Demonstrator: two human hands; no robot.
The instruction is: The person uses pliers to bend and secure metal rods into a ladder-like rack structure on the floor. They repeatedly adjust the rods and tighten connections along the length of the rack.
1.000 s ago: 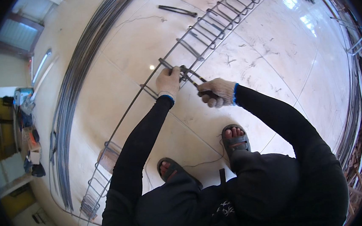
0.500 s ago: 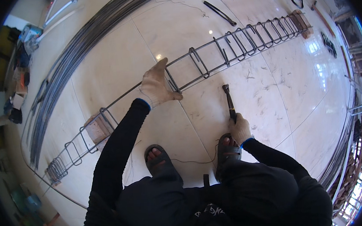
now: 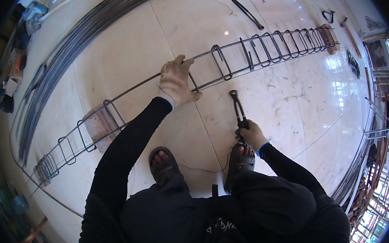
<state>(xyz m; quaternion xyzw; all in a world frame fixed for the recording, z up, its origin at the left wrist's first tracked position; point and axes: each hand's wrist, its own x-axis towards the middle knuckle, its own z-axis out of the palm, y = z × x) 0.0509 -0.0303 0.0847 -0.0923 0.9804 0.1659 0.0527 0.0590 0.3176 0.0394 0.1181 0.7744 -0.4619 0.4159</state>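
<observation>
My left hand, in a beige glove, spans a narrow rebar cage on the floor. Its fingers reach over the far long bar and its thumb lies by the near one, with a bent steel stirrup held across the grip. The palm hides part of the bars. In my gloved right hand are black-handled pincers, their head pointing away from me, just short of the cage. More stirrups stand along the cage's right side, and several are bunched at its left end.
Wooden blocks prop the cage. Long steel rods lie at the far left. A dark tool rests beyond the cage, and a hammer lies far right. Thin wire runs between my sandalled feet.
My right hand has turned the pincers, so their head has swung left and both handles now show. My left hand stays at the stirrup, its fingers slightly shifted. The view has shifted a little.
</observation>
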